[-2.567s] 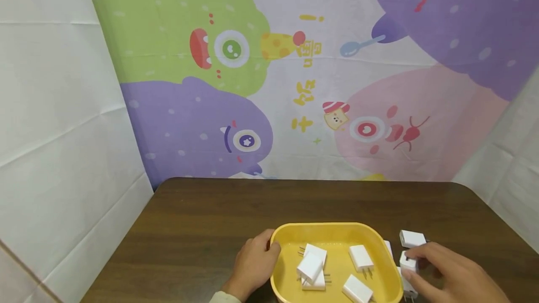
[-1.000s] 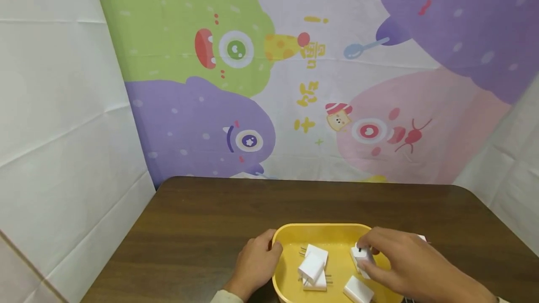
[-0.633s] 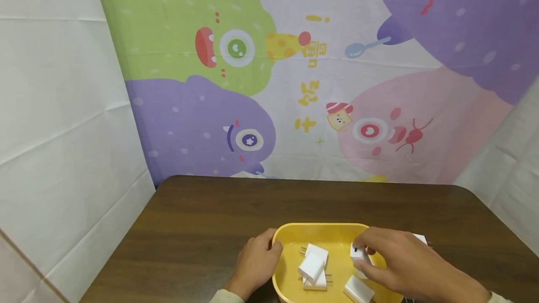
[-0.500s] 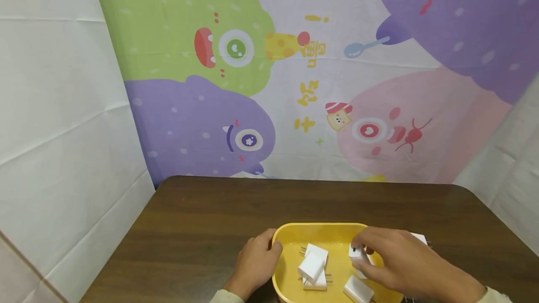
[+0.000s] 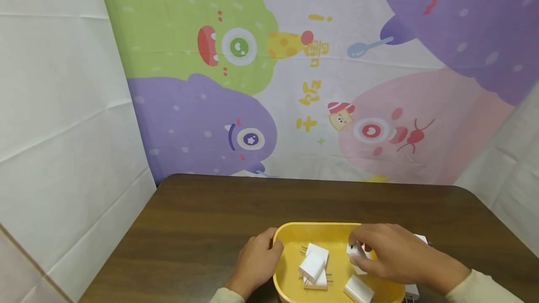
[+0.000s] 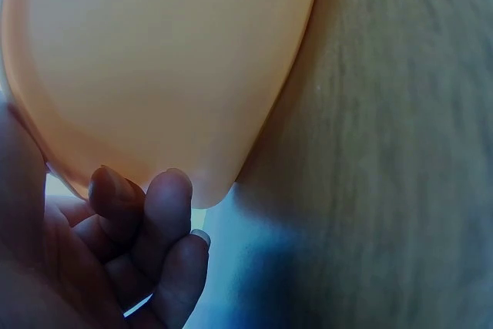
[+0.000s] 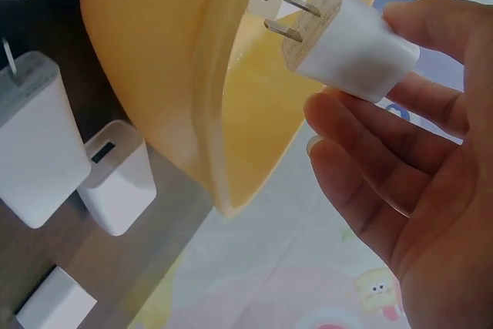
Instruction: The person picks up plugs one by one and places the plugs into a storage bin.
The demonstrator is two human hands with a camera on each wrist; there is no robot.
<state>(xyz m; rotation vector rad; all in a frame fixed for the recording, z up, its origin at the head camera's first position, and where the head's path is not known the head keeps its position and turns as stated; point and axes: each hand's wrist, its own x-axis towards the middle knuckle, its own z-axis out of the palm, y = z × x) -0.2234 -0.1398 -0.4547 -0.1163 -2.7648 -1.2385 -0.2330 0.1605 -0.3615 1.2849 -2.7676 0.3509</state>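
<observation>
My left hand (image 5: 258, 260) grips the left rim of a yellow plastic tub (image 5: 290, 293), thumb over the edge. In the left wrist view, curled fingers (image 6: 166, 213) lie at the tub's outer wall. My right hand (image 5: 400, 251) pinches a white plug-in charger (image 5: 353, 250) between thumb and fingers, over the tub's right side. Its two metal prongs show in the right wrist view, on the charger (image 7: 358, 44) apart from the fingers. Inside the tub lie several white chargers, a stacked group (image 5: 312, 267) at left and one charger (image 5: 359, 290) nearer the front.
More white chargers lie on the dark wooden table (image 5: 202, 228) right of the tub; one charger (image 7: 119, 179) stands beside its wall in the right wrist view. A cartoon-print cloth (image 5: 294, 153) hangs behind the table, with white sheets at both sides.
My right hand has picked a charger up from the table at right and carried it left over the tub, drifting slightly further left since. The left hand keeps its grip on the rim.
</observation>
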